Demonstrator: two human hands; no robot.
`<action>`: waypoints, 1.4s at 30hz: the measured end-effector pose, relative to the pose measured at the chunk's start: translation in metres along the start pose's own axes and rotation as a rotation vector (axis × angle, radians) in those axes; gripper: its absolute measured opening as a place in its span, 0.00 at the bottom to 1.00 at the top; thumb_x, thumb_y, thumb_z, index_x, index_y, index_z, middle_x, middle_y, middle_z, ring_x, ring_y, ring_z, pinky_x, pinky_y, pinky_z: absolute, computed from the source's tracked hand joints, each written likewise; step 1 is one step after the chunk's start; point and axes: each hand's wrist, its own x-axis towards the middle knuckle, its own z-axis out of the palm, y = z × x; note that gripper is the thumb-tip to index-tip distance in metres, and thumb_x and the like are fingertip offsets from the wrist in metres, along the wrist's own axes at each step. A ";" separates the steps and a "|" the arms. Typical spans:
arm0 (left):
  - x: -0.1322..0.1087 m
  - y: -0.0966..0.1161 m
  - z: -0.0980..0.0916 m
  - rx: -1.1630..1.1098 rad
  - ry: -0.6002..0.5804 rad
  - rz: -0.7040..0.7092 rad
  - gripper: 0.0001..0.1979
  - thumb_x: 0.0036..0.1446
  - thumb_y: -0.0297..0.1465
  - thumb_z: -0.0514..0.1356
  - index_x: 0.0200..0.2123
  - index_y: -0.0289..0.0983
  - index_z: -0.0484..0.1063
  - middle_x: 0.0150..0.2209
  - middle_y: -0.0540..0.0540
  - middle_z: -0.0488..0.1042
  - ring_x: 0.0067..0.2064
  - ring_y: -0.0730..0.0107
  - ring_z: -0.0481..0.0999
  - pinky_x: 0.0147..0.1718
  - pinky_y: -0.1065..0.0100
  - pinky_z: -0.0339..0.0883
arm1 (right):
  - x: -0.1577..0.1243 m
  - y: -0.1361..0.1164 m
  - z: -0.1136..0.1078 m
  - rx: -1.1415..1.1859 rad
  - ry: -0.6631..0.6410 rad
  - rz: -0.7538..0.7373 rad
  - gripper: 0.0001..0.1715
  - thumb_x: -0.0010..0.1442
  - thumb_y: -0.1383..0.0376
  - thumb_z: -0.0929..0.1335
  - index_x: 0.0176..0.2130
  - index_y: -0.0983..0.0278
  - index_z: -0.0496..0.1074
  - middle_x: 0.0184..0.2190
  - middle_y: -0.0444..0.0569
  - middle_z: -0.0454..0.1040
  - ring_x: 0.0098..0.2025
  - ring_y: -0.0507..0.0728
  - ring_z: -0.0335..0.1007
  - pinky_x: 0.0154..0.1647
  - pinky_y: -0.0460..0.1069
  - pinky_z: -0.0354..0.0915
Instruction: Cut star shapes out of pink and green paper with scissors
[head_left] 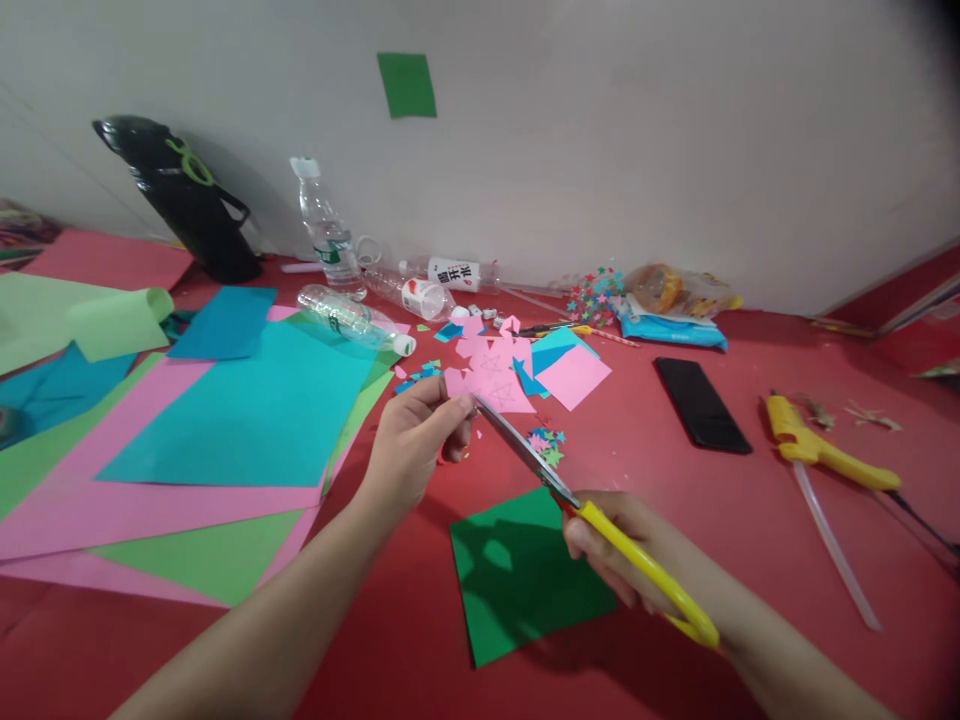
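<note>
My right hand grips the yellow-handled scissors around the handle, with the blades pointing up and left. My left hand is closed in a pinch right at the blade tips; whatever lies between its thumb and fingers is hidden. Beneath the scissors a dark green paper square lies on the red table, shaded by my hands. Just beyond the blade tips lies a cut pink sheet with stars drawn on it. A small pile of cut paper stars sits close to the blades.
Large coloured sheets cover the left side. Several plastic bottles and a black thermos are at the back. To the right are a black phone and a yellow glue gun with its cord. A green square is on the wall.
</note>
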 end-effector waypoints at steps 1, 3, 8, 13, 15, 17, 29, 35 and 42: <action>0.000 0.000 0.000 -0.005 -0.003 -0.001 0.08 0.55 0.30 0.62 0.24 0.38 0.72 0.16 0.54 0.69 0.17 0.80 0.65 0.15 0.77 0.58 | 0.000 0.000 0.000 -0.002 0.001 -0.005 0.30 0.53 0.37 0.65 0.26 0.60 0.61 0.10 0.35 0.55 0.12 0.47 0.48 0.13 0.43 0.44; 0.000 -0.001 0.000 -0.016 -0.010 -0.003 0.08 0.55 0.30 0.62 0.24 0.38 0.72 0.16 0.54 0.69 0.17 0.80 0.65 0.15 0.78 0.58 | -0.001 -0.001 0.001 -0.008 0.024 -0.012 0.30 0.54 0.37 0.65 0.26 0.60 0.62 0.10 0.35 0.56 0.13 0.47 0.48 0.13 0.43 0.44; 0.001 -0.003 0.000 -0.028 -0.018 -0.002 0.08 0.56 0.29 0.62 0.24 0.38 0.72 0.17 0.54 0.69 0.18 0.79 0.65 0.16 0.77 0.59 | 0.000 -0.001 0.001 -0.019 0.032 0.000 0.30 0.54 0.38 0.66 0.26 0.60 0.62 0.10 0.34 0.55 0.12 0.47 0.48 0.13 0.42 0.45; -0.003 -0.006 0.002 -0.056 -0.006 0.027 0.09 0.58 0.30 0.61 0.25 0.38 0.73 0.19 0.53 0.71 0.20 0.79 0.67 0.18 0.77 0.61 | 0.003 0.009 0.000 -0.028 0.031 -0.056 0.31 0.56 0.37 0.64 0.31 0.62 0.66 0.11 0.36 0.60 0.12 0.46 0.49 0.13 0.42 0.46; -0.005 -0.007 0.003 -0.076 0.000 0.036 0.09 0.58 0.30 0.61 0.25 0.38 0.74 0.20 0.54 0.71 0.21 0.79 0.67 0.18 0.78 0.61 | 0.004 0.013 0.000 -0.023 0.023 -0.052 0.32 0.57 0.36 0.64 0.32 0.62 0.67 0.12 0.36 0.60 0.12 0.47 0.50 0.13 0.42 0.45; -0.007 -0.008 0.004 -0.090 0.009 0.041 0.09 0.59 0.30 0.60 0.26 0.38 0.74 0.21 0.54 0.71 0.21 0.79 0.68 0.19 0.77 0.62 | 0.004 0.016 0.001 -0.017 0.017 -0.031 0.33 0.57 0.36 0.63 0.32 0.62 0.67 0.12 0.36 0.60 0.12 0.47 0.51 0.13 0.41 0.46; -0.010 -0.003 0.013 -0.150 0.054 -0.004 0.09 0.57 0.29 0.61 0.24 0.38 0.73 0.20 0.53 0.71 0.21 0.80 0.67 0.19 0.78 0.60 | 0.001 0.006 0.001 -0.006 -0.017 -0.064 0.35 0.54 0.33 0.63 0.28 0.61 0.63 0.12 0.35 0.57 0.13 0.47 0.50 0.14 0.42 0.46; -0.007 -0.002 0.006 -0.083 0.052 0.005 0.08 0.55 0.28 0.61 0.24 0.38 0.74 0.19 0.54 0.70 0.19 0.80 0.66 0.17 0.78 0.58 | 0.000 0.001 -0.005 0.022 -0.060 -0.102 0.33 0.54 0.35 0.64 0.24 0.60 0.59 0.11 0.34 0.54 0.13 0.46 0.47 0.13 0.42 0.43; -0.006 -0.001 0.004 -0.041 0.038 0.032 0.09 0.55 0.28 0.61 0.23 0.38 0.72 0.17 0.54 0.68 0.19 0.80 0.65 0.16 0.78 0.58 | -0.002 0.001 -0.002 0.088 -0.063 -0.042 0.25 0.55 0.42 0.65 0.26 0.60 0.62 0.11 0.34 0.53 0.13 0.47 0.48 0.13 0.42 0.44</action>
